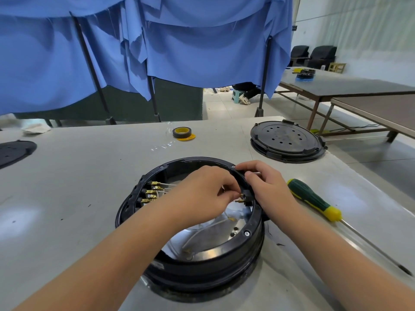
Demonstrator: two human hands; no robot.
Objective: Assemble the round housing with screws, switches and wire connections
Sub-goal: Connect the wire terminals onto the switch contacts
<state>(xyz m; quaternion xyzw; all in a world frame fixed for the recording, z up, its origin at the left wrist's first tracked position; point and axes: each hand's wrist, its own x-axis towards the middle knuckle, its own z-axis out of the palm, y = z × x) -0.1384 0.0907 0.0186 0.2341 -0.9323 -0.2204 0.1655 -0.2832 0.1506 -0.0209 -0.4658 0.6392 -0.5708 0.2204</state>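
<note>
The round black housing (251, 241) sits on the grey table in front of me, its shiny metal floor (215, 241) showing inside. Several brass wire connectors (155, 191) plug into black switches along its left inner wall. My left hand (202, 189) reaches inside and pinches a brass connector (241, 197) at a small black switch (248, 195) on the right wall. My right hand (267, 189) grips the housing's right rim at that switch. Screws (247, 233) sit in the rim. A loose white wire with a brass end (231, 219) lies on the floor.
A green and yellow screwdriver (314, 199) lies right of the housing, its shaft pointing toward me. A round black cover (286, 140) rests at the back right, a tape roll (182, 133) at the back middle, another black disc (13, 150) at the far left.
</note>
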